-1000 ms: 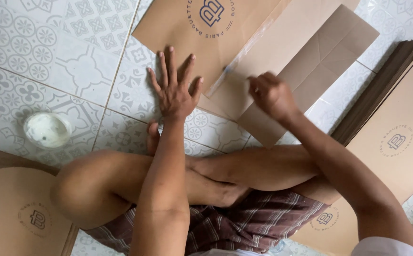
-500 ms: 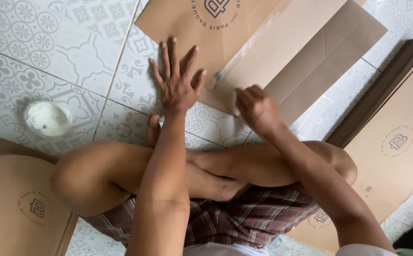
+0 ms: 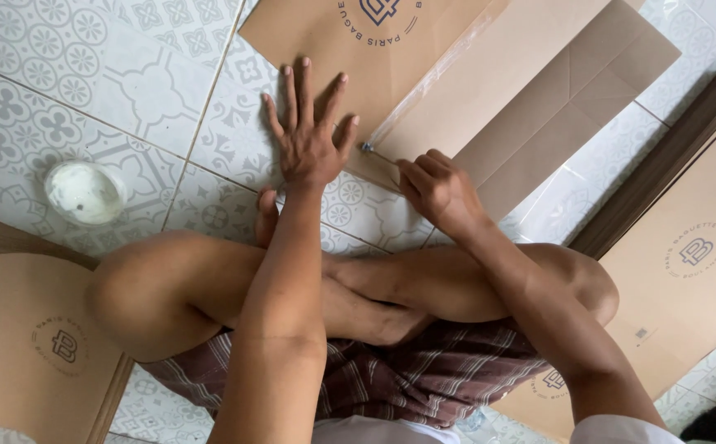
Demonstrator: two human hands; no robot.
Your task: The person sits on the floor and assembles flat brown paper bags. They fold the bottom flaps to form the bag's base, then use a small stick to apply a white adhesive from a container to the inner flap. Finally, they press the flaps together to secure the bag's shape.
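Note:
A flat brown paper bag (image 3: 424, 49) lies on the tiled floor in front of my crossed legs. A shiny wet strip runs along its folded flap. My left hand (image 3: 308, 140) presses flat on the bag's near corner with its fingers spread. My right hand (image 3: 440, 189) is closed around a thin stick-like tool (image 3: 369, 149). The tool's tip touches the bag's near edge, just right of my left thumb.
A small white round cup (image 3: 86, 191) stands on the floor tiles (image 3: 70, 74) to the left. Stacks of flat brown bags lie at the right (image 3: 687, 247) and at the lower left (image 3: 29, 345). My bare knees fill the middle.
My right hand has moved left and toward me, bringing the tool's tip to the bag's near edge beside my left hand. My left hand stays pressed on the bag.

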